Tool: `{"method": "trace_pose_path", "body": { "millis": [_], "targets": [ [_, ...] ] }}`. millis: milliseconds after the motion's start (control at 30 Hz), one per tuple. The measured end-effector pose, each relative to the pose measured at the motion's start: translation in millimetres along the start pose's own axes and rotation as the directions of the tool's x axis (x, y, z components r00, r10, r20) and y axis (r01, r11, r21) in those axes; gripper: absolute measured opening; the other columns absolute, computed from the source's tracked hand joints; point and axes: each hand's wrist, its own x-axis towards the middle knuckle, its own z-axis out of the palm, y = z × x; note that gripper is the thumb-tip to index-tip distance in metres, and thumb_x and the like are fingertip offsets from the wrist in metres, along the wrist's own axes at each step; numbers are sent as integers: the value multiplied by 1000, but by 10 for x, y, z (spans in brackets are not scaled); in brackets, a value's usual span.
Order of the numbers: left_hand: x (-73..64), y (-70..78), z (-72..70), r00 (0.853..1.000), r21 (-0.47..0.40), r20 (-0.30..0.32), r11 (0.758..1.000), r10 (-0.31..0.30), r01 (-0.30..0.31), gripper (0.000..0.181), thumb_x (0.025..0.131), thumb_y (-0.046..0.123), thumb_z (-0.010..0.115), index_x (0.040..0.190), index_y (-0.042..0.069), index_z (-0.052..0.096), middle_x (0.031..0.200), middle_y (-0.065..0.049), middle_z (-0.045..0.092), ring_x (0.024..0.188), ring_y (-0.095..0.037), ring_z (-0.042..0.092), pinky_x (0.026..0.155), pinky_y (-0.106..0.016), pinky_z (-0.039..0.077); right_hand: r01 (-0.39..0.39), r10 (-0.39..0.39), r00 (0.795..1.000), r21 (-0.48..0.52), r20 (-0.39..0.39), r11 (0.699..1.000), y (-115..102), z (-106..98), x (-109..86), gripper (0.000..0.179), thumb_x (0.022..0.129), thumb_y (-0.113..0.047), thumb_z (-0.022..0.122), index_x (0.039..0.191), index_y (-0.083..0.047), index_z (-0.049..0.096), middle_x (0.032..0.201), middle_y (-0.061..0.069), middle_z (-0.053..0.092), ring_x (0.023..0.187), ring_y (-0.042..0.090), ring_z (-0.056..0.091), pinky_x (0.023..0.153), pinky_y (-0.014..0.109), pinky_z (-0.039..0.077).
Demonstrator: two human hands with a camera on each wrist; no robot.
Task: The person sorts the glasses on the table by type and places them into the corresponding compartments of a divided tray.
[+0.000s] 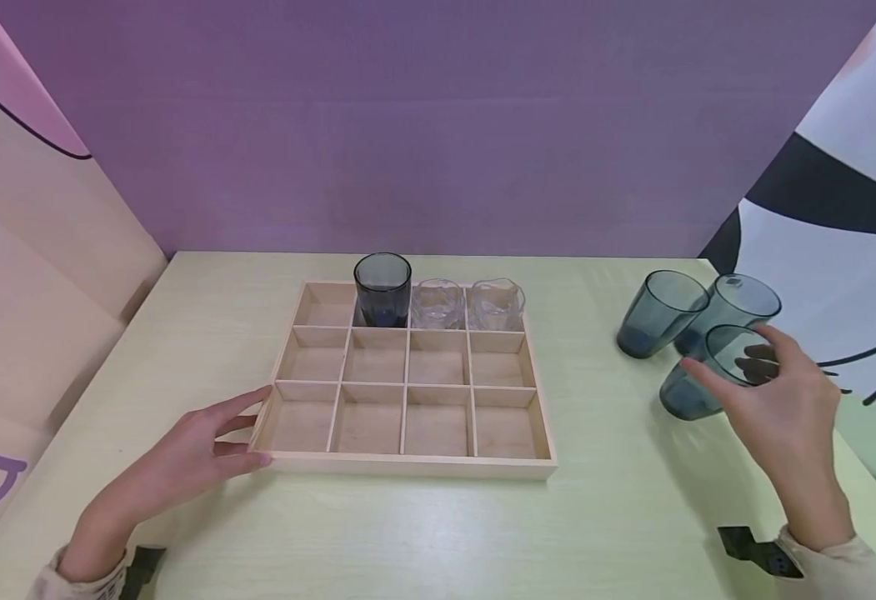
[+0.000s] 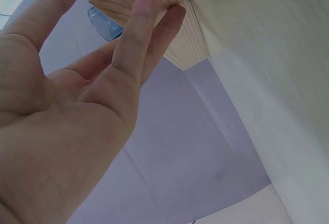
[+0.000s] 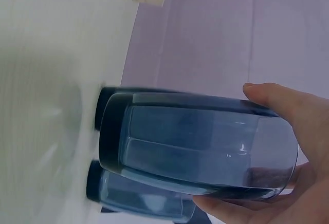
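Near its rim, my right hand (image 1: pixel 790 408) grips a blue-tinted drinking glass (image 3: pixel 195 144), thumb on one side and fingers on the other. The glass is upright, its base close over the table. Two matching glasses, one at the left (image 1: pixel 658 317) and one at the right (image 1: pixel 745 296), stand just behind it. My left hand (image 1: pixel 190 450) rests on the left front corner of a wooden compartment tray (image 1: pixel 407 465); in the left wrist view, fairly straight fingers (image 2: pixel 139 34) press its side.
In the tray's back row, a darker blue glass (image 1: pixel 382 292) stands second from left, with two clear glass cups, one (image 1: pixel 438 307) and another (image 1: pixel 496 307), to its right. A purple wall (image 1: pixel 438 167) rises behind the table (image 1: pixel 422 533); a printed panel (image 1: pixel 858 192) borders the right.
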Motion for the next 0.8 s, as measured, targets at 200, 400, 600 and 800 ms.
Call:
{"method": "trace_pose_path", "body": {
  "millis": [200, 400, 600, 800],
  "targets": [
    [22, -41, 4, 1000, -4, 2, 1000, -14, 14, 82, 88, 40, 76, 155, 16, 35, 153, -15, 42, 130, -41, 52, 90, -34, 58, 84, -84, 996, 32, -7, 996, -102, 37, -27, 88, 75, -40, 87, 148, -10, 48, 113, 23, 68, 73, -23, 41, 63, 10, 36],
    [5, -37, 2, 1000, -7, 3, 1000, 5, -5, 83, 88, 38, 77, 155, 12, 35, 153, -19, 41, 128, -43, 53, 89, -35, 59, 150, -150, 988, 12, 24, 989, -195, 82, -64, 88, 76, -43, 86, 146, -6, 48, 109, 22, 67, 82, -4, 51, 65, 19, 38],
    [5, -19, -9, 1000, 10, 0, 1000, 30, -30, 83, 88, 37, 76, 155, 12, 35, 154, -20, 39, 128, -42, 53, 87, -35, 59, 183, -183, 983, 3, 24, 983, -327, 62, -98, 86, 74, -44, 87, 144, -9, 51, 107, 20, 68, 88, 10, 56, 66, 20, 39],
    [-4, -24, -14, 1000, 11, 9, 1000, 26, -26, 82, 90, 37, 75, 156, 13, 34, 155, -18, 37, 129, -42, 53, 89, -36, 59, 237, -236, 972, 66, -14, 969, -447, 82, -143, 80, 71, -36, 91, 139, -11, 57, 100, 12, 69, 76, -13, 48, 69, 15, 39]
  ]
}}
